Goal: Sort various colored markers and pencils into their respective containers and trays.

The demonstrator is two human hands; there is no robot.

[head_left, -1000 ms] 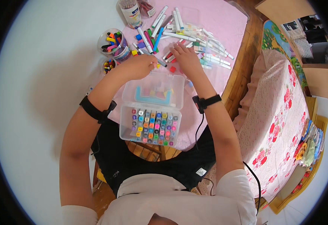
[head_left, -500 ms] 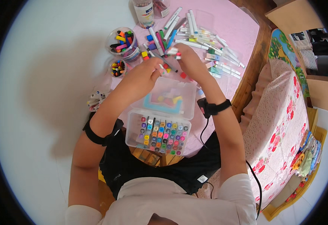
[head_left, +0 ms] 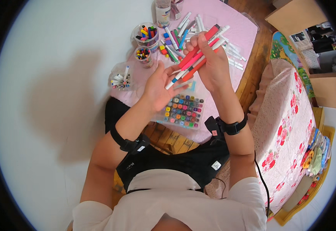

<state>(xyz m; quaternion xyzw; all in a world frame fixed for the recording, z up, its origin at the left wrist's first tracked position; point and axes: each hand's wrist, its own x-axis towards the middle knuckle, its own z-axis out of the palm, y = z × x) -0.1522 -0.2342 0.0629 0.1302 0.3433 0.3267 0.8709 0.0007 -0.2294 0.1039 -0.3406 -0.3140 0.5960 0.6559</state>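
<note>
A loose bundle of red, pink and white markers [head_left: 193, 59] is raised above the table. My right hand [head_left: 216, 63] is closed around its upper part, thumb on top. By the bundle's lower ends is my left hand [head_left: 155, 90], thumb up and fingers spread, partly behind the markers; whether it touches them I cannot tell. Below both hands sits a clear plastic case [head_left: 203, 115] with rows of markers [head_left: 183, 109] standing in it, their coloured ends up. Beyond the hands, loose markers [head_left: 173, 37] and small coloured blocks [head_left: 163, 49] lie on the pink cloth.
A large clear tub [head_left: 152, 46] and a smaller tub [head_left: 146, 61] of coloured crayons or pens stand left. A clear jar [head_left: 163, 16] is behind them. White-capped pens [head_left: 120, 81] sit near the left edge; pale markers [head_left: 235, 56] lie right. A floral-covered bed [head_left: 277, 142] stands rightward.
The right hand has lifted a bundle of red, pink and white markers from the pile toward me. My left hand has drawn back and spread its fingers. The view has shifted.
</note>
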